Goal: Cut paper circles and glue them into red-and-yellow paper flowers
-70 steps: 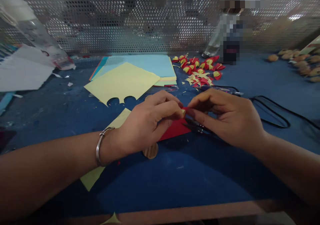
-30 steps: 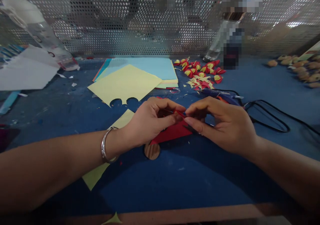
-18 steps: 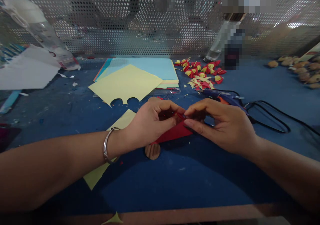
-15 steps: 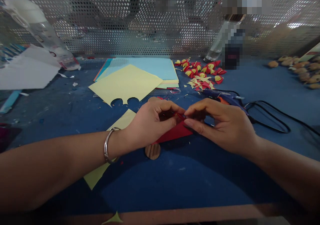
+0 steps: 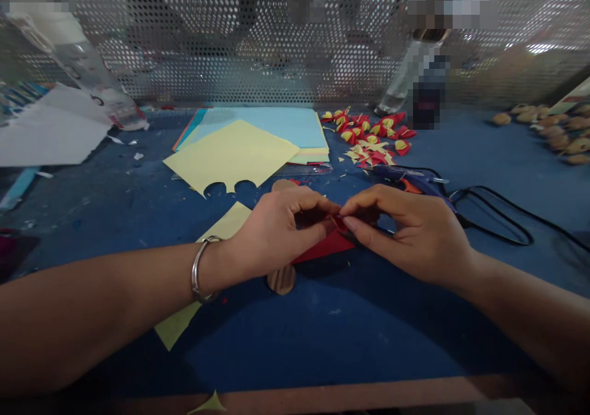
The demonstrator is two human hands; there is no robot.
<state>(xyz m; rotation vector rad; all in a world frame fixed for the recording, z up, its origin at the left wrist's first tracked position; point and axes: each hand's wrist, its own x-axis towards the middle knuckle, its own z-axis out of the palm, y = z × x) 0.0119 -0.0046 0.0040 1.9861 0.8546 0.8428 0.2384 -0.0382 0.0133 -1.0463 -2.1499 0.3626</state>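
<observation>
"What's different from half a second ago?"

"Not much. The left hand (image 5: 276,233) has its thumb rolled a little, so the nail no longer shows, and a paler edge now shows on the small red paper piece (image 5: 338,222) at the fingertips. I'd judge it's being turned or regripped, with the handling unfinished."

"Where is it exactly?"

"Between the fingertips, just above a flat red paper sheet (image 5: 328,248) on the blue tabletop (image 5: 350,335). The left hand and the right hand (image 5: 410,230) nearly meet, thumb and forefinger of each pinched on it."

"Which way does it point?"

"The visible edge slants from upper left to lower right, toward the right thumb. Fingers cover the rest, so I can't tell its full long axis."

"And the sheet?"

"Its near edge runs sideways, rising slightly to the right, beside a round brown striped disc (image 5: 282,280)."
</observation>
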